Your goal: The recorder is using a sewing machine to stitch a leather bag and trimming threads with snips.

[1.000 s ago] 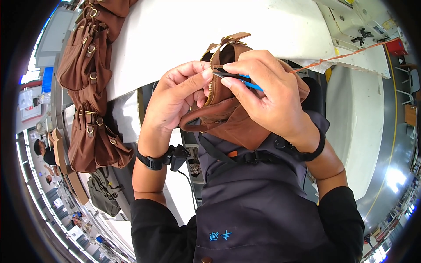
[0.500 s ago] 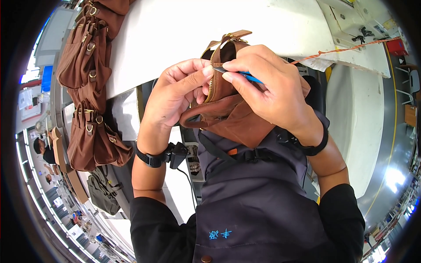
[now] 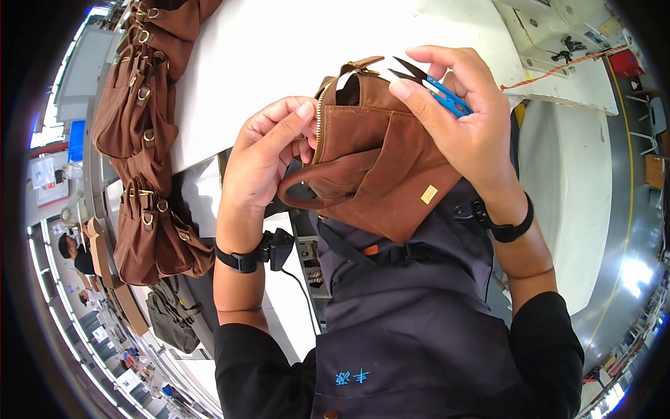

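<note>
While left hand (image 3: 269,150) pinches brown bag (image 3: 377,167), right hand (image 3: 464,119) seemingly grips snips (image 3: 433,87)

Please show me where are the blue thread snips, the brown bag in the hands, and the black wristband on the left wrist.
blue thread snips (image 3: 438,89), head view, on the blue handle.
brown bag (image 3: 377,164), head view, on its front panel.
black wristband (image 3: 241,260), head view, on the strap.
</note>
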